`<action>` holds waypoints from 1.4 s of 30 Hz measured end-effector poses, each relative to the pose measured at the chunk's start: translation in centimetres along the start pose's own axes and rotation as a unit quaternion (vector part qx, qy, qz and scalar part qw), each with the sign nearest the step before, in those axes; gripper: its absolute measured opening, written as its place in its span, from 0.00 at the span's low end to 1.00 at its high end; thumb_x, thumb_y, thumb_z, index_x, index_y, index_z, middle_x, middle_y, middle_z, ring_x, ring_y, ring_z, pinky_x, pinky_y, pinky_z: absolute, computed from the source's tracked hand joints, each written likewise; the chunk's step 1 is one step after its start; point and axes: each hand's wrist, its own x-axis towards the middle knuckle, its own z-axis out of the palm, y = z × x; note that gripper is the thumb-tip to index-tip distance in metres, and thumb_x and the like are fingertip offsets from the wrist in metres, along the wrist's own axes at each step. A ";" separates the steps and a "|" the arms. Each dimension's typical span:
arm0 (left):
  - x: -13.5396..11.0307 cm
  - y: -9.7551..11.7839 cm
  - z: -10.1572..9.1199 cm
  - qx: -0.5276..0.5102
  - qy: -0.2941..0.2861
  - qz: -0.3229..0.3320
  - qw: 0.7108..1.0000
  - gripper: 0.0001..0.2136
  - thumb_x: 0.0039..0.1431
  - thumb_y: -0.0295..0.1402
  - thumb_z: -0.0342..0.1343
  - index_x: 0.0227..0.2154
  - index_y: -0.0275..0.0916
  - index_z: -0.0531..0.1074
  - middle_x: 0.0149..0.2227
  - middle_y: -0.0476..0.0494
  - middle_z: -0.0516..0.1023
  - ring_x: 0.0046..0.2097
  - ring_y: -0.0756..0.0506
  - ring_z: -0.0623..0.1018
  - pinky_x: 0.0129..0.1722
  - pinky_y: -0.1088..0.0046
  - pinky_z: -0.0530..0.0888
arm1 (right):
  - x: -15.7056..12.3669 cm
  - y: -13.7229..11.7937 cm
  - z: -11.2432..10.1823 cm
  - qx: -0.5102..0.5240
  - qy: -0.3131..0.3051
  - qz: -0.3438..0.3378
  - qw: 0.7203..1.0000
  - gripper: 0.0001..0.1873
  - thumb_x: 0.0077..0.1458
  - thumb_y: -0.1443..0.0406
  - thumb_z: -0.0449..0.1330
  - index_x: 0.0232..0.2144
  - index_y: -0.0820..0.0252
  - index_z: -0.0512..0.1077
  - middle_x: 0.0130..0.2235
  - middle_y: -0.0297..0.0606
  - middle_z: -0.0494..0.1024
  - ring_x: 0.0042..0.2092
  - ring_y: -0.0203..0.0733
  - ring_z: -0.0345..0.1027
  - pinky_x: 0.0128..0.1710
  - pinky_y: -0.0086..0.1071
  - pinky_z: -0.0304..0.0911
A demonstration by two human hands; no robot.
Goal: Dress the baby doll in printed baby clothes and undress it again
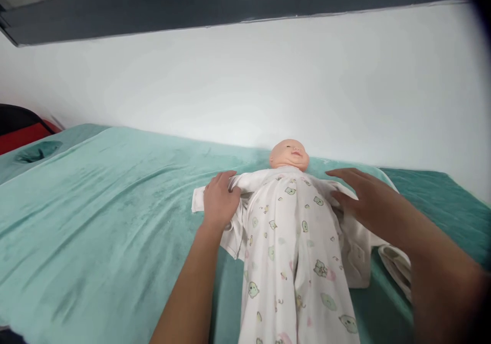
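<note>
A baby doll [288,154] lies on its back, its head toward the wall. A white printed garment [295,242] with small green animals covers its body and legs, over a plain white garment [356,257] whose sleeves and edges show at both sides. My left hand [222,198] rests over the white sleeve [198,199] on the left, thumb apart from the fingers; its fingertips are partly hidden. On the other side my right hand [362,201] is open beside the doll's shoulder, thumb and fingers apart, near the right sleeve.
A light green sheet [115,221] with wrinkles covers the bed, with darker green fabric [433,201] at the right. A folded white cloth [397,267] lies by my right forearm. Behind stands a white wall [238,88]. A red and black object [23,129] is at far left.
</note>
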 end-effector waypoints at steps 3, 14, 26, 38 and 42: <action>0.0 -0.1 0.2 0.017 0.011 0.002 1.000 0.16 0.61 0.31 0.48 0.49 0.43 0.73 0.51 0.44 0.79 0.53 0.39 0.75 0.54 0.60 0.71 | 0.6 -6.0 -0.3 0.071 0.002 -0.049 0.996 0.16 0.65 0.63 0.48 0.51 0.49 0.69 0.54 0.37 0.75 0.54 0.49 0.69 0.48 0.41 0.65; 0.3 -0.7 0.6 0.098 -0.008 -0.005 0.995 0.12 0.65 0.34 0.47 0.47 0.45 0.72 0.45 0.42 0.81 0.50 0.39 0.77 0.52 0.60 0.68 | 9.6 -16.3 5.3 -0.084 -0.189 -0.253 0.945 0.13 0.59 0.69 0.52 0.45 0.64 0.71 0.50 0.50 0.72 0.52 0.53 0.64 0.44 0.39 0.64; 0.4 -0.7 0.5 0.094 -0.011 -0.002 0.995 0.12 0.65 0.33 0.48 0.48 0.44 0.72 0.48 0.42 0.81 0.52 0.38 0.77 0.53 0.60 0.67 | 10.4 -17.4 6.1 -0.116 -0.252 -0.217 0.936 0.15 0.57 0.66 0.57 0.45 0.62 0.75 0.47 0.51 0.78 0.45 0.52 0.74 0.39 0.38 0.66; -0.2 -1.2 -0.3 0.030 0.016 0.010 0.999 0.18 0.65 0.28 0.44 0.49 0.51 0.75 0.49 0.47 0.78 0.49 0.43 0.77 0.40 0.68 0.70 | 10.0 -15.0 2.4 -0.141 -0.234 -0.230 0.934 0.17 0.63 0.57 0.54 0.52 0.52 0.72 0.42 0.43 0.79 0.42 0.50 0.74 0.34 0.35 0.61; -0.2 -1.4 -0.2 0.010 0.017 -0.012 1.000 0.21 0.63 0.25 0.43 0.47 0.52 0.77 0.50 0.48 0.77 0.48 0.44 0.77 0.36 0.69 0.68 | 9.7 -13.6 0.4 -0.158 -0.217 -0.200 0.942 0.15 0.63 0.57 0.53 0.48 0.52 0.74 0.42 0.41 0.78 0.40 0.47 0.73 0.32 0.33 0.57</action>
